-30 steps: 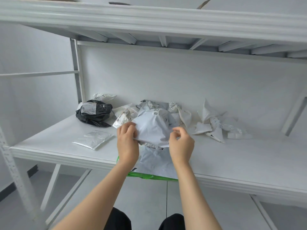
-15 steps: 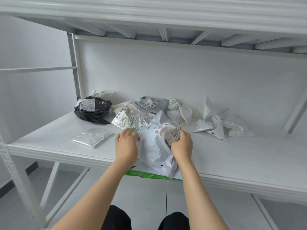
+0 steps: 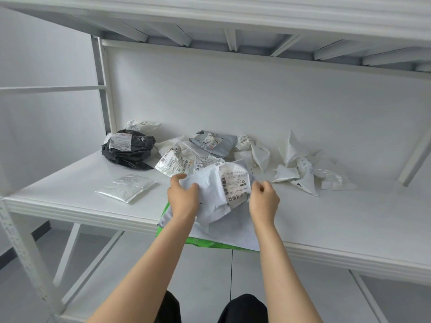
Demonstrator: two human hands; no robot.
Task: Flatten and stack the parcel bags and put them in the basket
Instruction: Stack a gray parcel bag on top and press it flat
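Parcel bag [image 3: 210, 197] in question is a white crinkly plastic mailer, puffed up and creased. It's held just above the front edge of the shelf [image 3: 338, 217], over a flat pale grey bag [image 3: 228, 231] with a bright green one [image 3: 210, 243] peeking out underneath. It's got a shipping label [image 3: 235, 186] turned sideways, with barcodes and lines of print too small for me to read properly.

Left hand [image 3: 183, 197] has its fingers curled over the bag's left edge. Right hand [image 3: 263, 199] is pinching the right edge next to the label, so the hands sit apart with the bag between them.

Behind it there's a heap of crumpled bags [image 3: 200, 152], white and grey, with more barcode stickers. Further left sits a scrunched glossy black bag [image 3: 128, 149] with a white label, and a flat silvery pouch [image 3: 126, 187] lies nearer the front. Off to the right are more crumpled white bags [image 3: 303, 169], pointy and wrinkled.
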